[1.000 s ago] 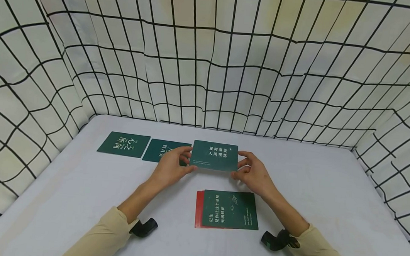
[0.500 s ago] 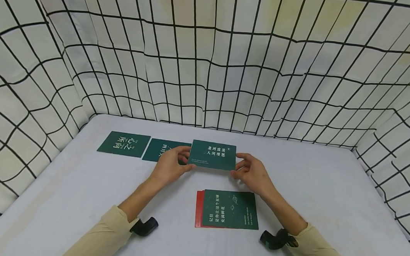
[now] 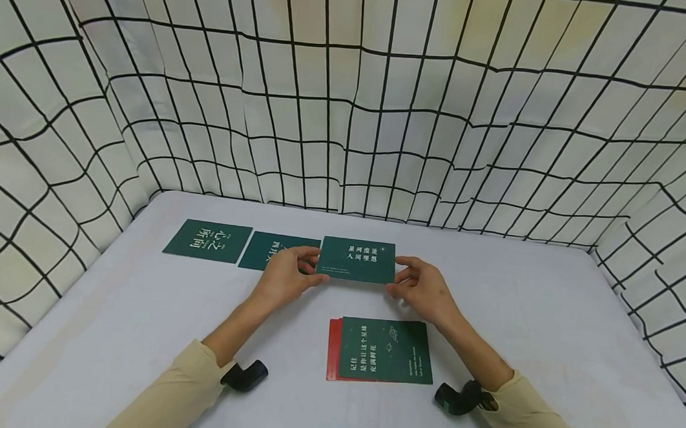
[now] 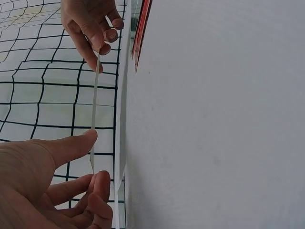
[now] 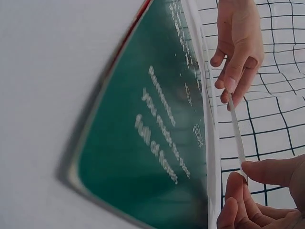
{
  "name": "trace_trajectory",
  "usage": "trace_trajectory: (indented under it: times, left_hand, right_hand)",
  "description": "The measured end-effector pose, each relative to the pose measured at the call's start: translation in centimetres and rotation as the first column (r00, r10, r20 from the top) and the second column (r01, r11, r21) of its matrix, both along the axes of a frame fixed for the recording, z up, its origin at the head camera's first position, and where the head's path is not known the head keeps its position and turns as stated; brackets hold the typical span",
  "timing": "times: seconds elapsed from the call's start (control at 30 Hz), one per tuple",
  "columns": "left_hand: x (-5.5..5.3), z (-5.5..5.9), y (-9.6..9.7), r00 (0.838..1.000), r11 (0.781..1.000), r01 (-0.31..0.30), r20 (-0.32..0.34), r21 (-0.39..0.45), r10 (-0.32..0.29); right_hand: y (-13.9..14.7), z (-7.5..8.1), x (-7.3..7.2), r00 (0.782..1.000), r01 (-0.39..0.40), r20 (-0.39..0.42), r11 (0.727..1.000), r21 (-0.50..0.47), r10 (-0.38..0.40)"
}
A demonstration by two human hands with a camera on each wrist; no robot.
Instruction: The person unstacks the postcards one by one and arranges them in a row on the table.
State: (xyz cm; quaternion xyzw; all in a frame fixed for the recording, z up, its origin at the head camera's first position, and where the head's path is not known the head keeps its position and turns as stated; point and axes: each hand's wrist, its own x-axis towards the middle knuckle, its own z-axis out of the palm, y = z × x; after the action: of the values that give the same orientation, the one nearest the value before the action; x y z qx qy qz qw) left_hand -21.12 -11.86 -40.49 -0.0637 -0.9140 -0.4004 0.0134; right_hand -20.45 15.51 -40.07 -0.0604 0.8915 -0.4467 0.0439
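A dark green postcard (image 3: 356, 261) with white lettering is held face up above the white table by both hands. My left hand (image 3: 284, 277) pinches its left edge between thumb and fingers. At the opposite edge, my right hand (image 3: 425, 291) pinches it the same way. From the left wrist the postcard (image 4: 94, 109) appears edge-on as a thin pale line, and the right wrist view shows its thin edge (image 5: 237, 131) likewise. Behind my left hand, a second green postcard (image 3: 254, 251) lies flat, partly covered by the fingers.
Another green postcard (image 3: 208, 240) lies farther left in the same row. Nearer the body, between the forearms, sits a stack of green postcards (image 3: 387, 351) with red ones (image 3: 333, 349) showing at its left side. A black-gridded white net wall (image 3: 348, 124) encloses the table (image 3: 547, 315).
The held postcard has shifted slightly left, and my right hand has moved a little left with it. Both hands keep their grip. The postcards on the table stay put.
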Motion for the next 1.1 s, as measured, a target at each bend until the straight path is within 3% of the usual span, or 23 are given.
trace_trajectory:
  times: [0.33, 0.73, 1.1]
  left_hand:
    - [-0.6, -0.3, 0.0, 1.0, 0.999, -0.005, -0.019, -0.052, 0.004]
    - [-1.0, -0.7, -0.3, 1.0, 0.998, 0.012, 0.026, -0.057, -0.011]
    - [-1.2, -1.0, -0.4, 0.999, 0.996, 0.034, 0.027, -0.088, -0.032]
  right_hand:
    - [0.0, -0.1, -0.3, 1.0, -0.014, -0.001, 1.0, 0.013, 0.014]
    - [-0.2, -0.5, -0.7, 1.0, -0.02, 0.006, 0.999, 0.034, 0.02]
    - [-0.2, -0.7, -1.1, 1.0, -0.02, 0.007, 0.999, 0.048, 0.019]
